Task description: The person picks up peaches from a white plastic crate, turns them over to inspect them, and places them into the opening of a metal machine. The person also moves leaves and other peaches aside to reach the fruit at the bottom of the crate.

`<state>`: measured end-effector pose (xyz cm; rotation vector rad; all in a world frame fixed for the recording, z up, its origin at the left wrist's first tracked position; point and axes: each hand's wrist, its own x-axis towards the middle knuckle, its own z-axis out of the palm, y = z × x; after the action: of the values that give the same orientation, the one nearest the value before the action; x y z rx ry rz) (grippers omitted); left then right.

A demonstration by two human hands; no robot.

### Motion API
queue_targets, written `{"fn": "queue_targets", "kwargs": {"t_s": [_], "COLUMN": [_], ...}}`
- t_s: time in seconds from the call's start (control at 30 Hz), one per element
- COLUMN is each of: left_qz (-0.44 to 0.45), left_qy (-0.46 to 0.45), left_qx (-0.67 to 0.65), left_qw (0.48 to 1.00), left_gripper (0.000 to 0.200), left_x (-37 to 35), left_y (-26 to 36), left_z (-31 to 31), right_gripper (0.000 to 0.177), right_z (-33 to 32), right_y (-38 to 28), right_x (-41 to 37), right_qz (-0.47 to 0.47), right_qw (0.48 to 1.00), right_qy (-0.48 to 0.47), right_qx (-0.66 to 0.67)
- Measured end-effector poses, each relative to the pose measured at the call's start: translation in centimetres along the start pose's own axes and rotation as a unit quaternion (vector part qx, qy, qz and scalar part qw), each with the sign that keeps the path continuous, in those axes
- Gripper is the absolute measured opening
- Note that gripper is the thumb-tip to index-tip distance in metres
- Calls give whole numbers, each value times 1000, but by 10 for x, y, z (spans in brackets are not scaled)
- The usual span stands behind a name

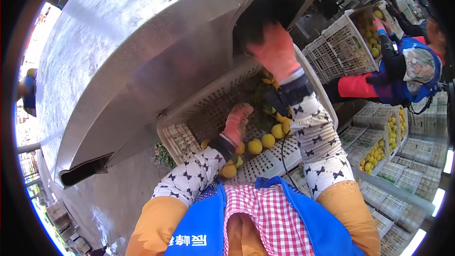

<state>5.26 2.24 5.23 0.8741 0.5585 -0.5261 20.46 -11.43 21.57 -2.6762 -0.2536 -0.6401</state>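
My right hand (275, 50), in an orange-red glove, is raised at the dark round opening (284, 0) of a metal machine. Its fingers blur into the dark there, so what they hold is hidden. Lower down, my left hand (238, 121), gloved too, reaches into a white perforated crate (180, 144); its fingertips are hard to make out. Yellow fruits (255, 146) lie along the crate's near side, some beside my left wrist. Green leaves (258, 97) are in the crate between my two arms.
The curved metal machine (128, 52) fills the upper left. At the right, a co-worker (412, 66) handles fruit in a tilted crate (339, 47). Stacked crates (369, 130), some with yellow fruit, stand at the lower right. A grey floor (109, 199) shows at the lower left.
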Motion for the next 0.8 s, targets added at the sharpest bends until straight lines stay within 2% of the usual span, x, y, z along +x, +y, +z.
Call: {"fn": "queue_targets", "kwargs": {"t_s": [0.03,0.07,0.1,0.13,0.17,0.2,0.27,0.3,0.33,0.37,0.4,0.43,0.47,0.5,0.53,0.6,0.73,0.8], "left_qz": [-26,-59,-86,-25,46,44,23,62,56,26,-5,-10,-18,-25,-28,35,-21,-38], "left_qy": [-8,-21,-18,-78,-139,-143,-251,-243,-249,-279,-309,-314,-335,-356,-361,-361,-305,-268], "left_qx": [149,293,288,518,710,704,793,819,816,806,794,792,790,787,787,830,855,851], "left_qw": [988,954,954,851,689,694,555,516,519,521,523,524,514,502,500,423,420,450], "left_gripper": [54,60,60,67,73,73,84,81,81,80,79,79,76,73,73,71,70,72], "left_x": [17,19,14,18,21,26,26,5,6,10,11,11,12,12,10,0,0,-1], "left_y": [-22,-42,-55,-62,-67,-79,-112,-91,-97,-104,-110,-109,-102,-96,-92,-88,-64,-61], "left_z": [-14,-27,-34,-36,-37,-42,-60,-48,-52,-57,-60,-62,-62,-62,-65,-71,-66,-77], "right_gripper": [65,58,40,40,35,29,31,33,33,32,35,40,39,44,45,45,44,49], "right_z": [8,4,0,-14,-33,-47,-60,-55,-42,-25,-11,-17,-10,2,17,35,51,38], "right_y": [-6,-12,-4,-1,0,4,25,36,62,90,106,94,89,102,101,95,94,98], "right_x": [13,19,23,15,4,-6,-34,-51,-73,-96,-116,-113,-122,-146,-170,-197,-195,-181], "right_qz": [18,52,-25,-20,39,95,139,200,214,220,221,216,111,85,82,-51,-124,72], "right_qw": [1000,997,995,994,979,877,880,841,890,914,897,823,781,738,691,592,609,638], "right_qy": [-19,-48,-34,-50,-39,-19,-19,-73,-164,-251,-367,-525,-612,-665,-701,-779,-755,-752], "right_qx": [-11,-30,-94,-97,196,471,453,498,368,229,111,0,-61,-76,-158,-199,-208,-150]}}
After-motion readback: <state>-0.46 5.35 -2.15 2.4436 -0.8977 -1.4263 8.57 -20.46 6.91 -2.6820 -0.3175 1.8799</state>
